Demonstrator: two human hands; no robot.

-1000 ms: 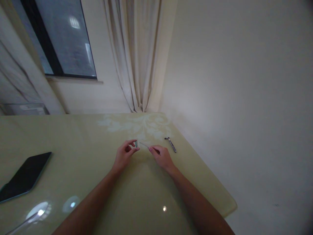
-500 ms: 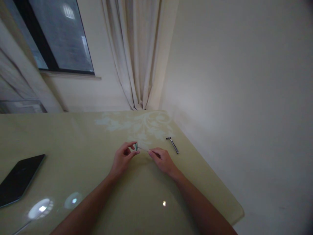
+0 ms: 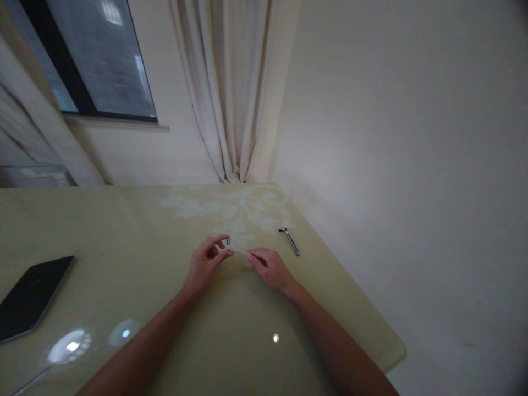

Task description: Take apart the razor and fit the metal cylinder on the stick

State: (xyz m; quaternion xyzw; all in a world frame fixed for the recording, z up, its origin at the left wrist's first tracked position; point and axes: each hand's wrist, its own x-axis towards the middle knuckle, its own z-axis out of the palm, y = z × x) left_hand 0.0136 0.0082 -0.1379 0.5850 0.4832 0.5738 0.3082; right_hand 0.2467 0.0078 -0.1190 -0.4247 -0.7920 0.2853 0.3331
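Between the thumb and fingers of my left hand is a small green-and-white box, held upright above the table. A thin pale strand runs from beside the box to my right hand. That hand is closed in a pinch on the strand's other end. The box's markings are too small to read. A black-and-silver razor lies on the table just beyond my right hand, touched by neither hand.
The glossy yellow-green table carries a pale floral pattern and light reflections. A dark tablet lies at the left, with a thin cable near the front. The wall borders the table's right edge; a curtain hangs behind.
The box has tilted or turned slightly in my left hand, and the strand shows paler and wider. Both hands stay nearly in place; the whole view has shifted a little.
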